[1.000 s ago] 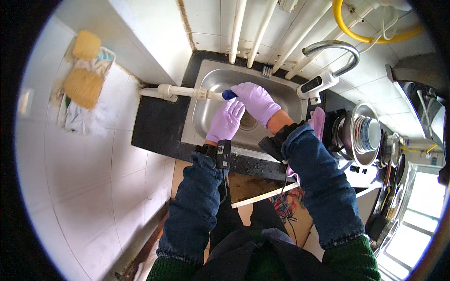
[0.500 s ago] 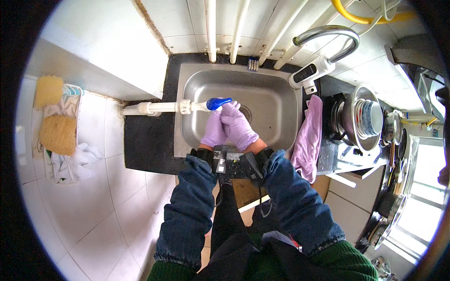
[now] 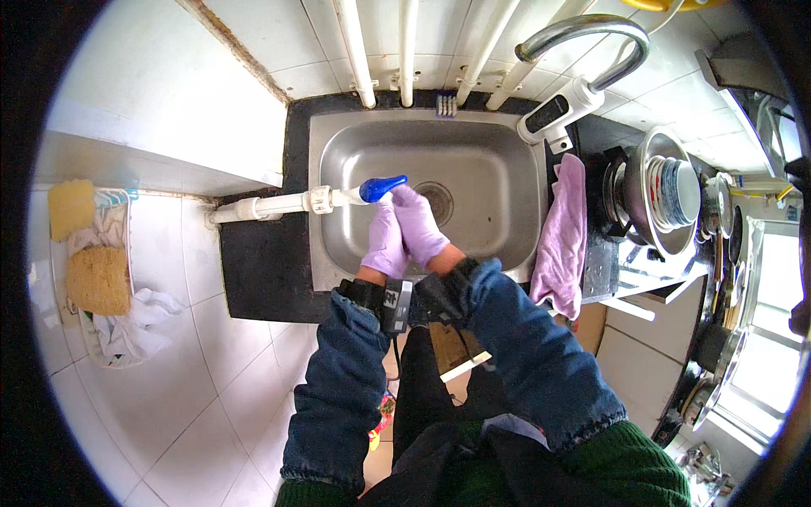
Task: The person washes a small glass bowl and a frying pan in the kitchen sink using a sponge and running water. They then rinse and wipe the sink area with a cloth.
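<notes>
Two gloved hands meet over the steel sink (image 3: 507, 182) in my head view, and much of what they do is hidden from me. My left hand (image 3: 385, 243) and right hand (image 3: 417, 224), both in lilac gloves, are pressed together, so I cannot make out whether the fingers close on anything or only rub against each other; the palms are turned away from me. The blue tap nozzle (image 3: 382, 187) sits at the end of a white pipe (image 3: 270, 204) reaching in from the left over the black counter (image 3: 262, 270). It is just above the fingertips of both hands, touching or nearly so; I cannot tell which. Whether water runs is too faint to see.

A pink cloth (image 3: 562, 228) hangs over the sink's right rim, and stacked bowls (image 3: 672, 194) stand further right.

Compared with half a second ago, the hands hold much the same place under the nozzle, a little lower in the basin, the right one laid more over the left.
</notes>
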A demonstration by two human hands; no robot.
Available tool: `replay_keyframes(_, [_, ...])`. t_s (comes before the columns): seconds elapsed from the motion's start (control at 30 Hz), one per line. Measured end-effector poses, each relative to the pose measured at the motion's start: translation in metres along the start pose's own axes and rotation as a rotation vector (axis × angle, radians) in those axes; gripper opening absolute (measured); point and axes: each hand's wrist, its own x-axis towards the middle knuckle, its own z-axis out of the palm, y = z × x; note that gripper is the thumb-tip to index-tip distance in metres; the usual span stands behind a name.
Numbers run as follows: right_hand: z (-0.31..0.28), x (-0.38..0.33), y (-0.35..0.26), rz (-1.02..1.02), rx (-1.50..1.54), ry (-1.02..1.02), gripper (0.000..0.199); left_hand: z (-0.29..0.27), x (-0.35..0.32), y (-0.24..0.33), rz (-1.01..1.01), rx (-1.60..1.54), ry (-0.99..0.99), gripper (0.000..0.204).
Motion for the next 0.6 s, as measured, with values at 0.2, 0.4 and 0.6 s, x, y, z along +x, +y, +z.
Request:
replay_keyframes(0.2, [-0.007,-0.027,0.01,0.038,0.47,0.046,0.031,0.0,0.021,0.007,-0.041,-0.543,-0.918,0.036])
replay_keyframes(0.4, [-0.007,-0.019,0.014,-0.079,-0.211,0.164,0.039,0.002,0.017,0.007,0.535,0.396,-0.006,0.02])
replay_keyframes(0.6, [-0.013,-0.005,-0.004,0.137,0.291,-0.137,0.025,-0.007,-0.005,-0.001,0.245,-0.411,-0.379,0.03])
